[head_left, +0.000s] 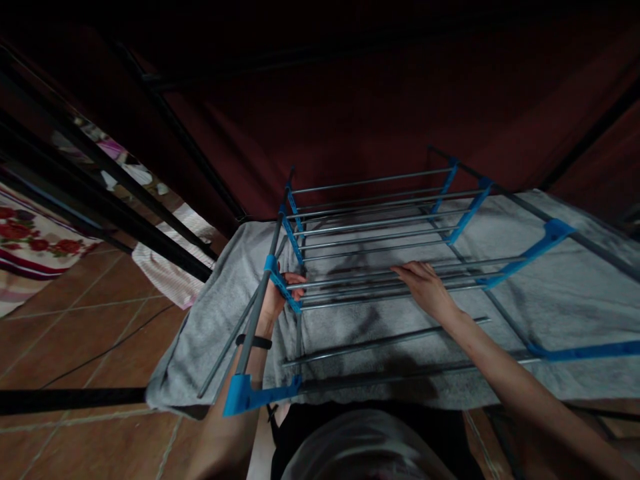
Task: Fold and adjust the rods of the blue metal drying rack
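Observation:
A rack of grey metal tubes with blue plastic brackets [517, 263] lies across a grey blanket [200, 333] in front of me. My left hand [285, 291] reaches behind the left side tube, its fingers curled about a blue bracket [283, 285] where the rod ends meet it. A dark band circles that wrist. Near the middle of the rack, my right hand [424, 285] has its fingers closed on a thin metal rod [350, 280]; the thumb is mostly hidden. Closer to my body, a separate metal rod [385, 343] rests with both ends out of the brackets.
Dark metal bars [90, 193] run diagonally at the left. A dark red panel [350, 113] stands behind the rack. On the tiled floor [100, 333] lie a cable and a pale striped cloth [170, 260]; a flowered fabric [40, 240] hangs at far left.

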Motion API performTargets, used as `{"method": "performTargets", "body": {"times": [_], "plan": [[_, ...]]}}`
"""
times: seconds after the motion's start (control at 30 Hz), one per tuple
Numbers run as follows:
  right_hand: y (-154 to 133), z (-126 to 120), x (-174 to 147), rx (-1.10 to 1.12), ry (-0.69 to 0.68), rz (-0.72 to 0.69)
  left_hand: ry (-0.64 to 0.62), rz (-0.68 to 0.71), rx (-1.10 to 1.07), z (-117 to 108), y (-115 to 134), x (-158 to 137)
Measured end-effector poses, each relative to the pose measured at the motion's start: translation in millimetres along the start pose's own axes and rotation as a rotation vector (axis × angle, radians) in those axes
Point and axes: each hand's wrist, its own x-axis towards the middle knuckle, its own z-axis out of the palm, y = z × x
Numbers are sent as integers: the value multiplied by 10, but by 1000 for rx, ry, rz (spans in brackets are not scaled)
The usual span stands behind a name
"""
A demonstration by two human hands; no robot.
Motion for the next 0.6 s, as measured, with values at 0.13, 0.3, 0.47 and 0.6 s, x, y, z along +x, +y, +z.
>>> {"method": "performTargets", "body": {"times": [0.13,0.3,0.47,0.6], "plan": [[-13,14,19,23,22,18,-31,46,-3,2,-19,13],[-138,-15,50,96,106,42,12,23,-11,-13,-21,23],[-105,-105,-331,199,383,286,11,-6,-39,-89,-21,86],[357,-276,-910,210,735,695,8,-12,-82,-169,-51,159]]}}
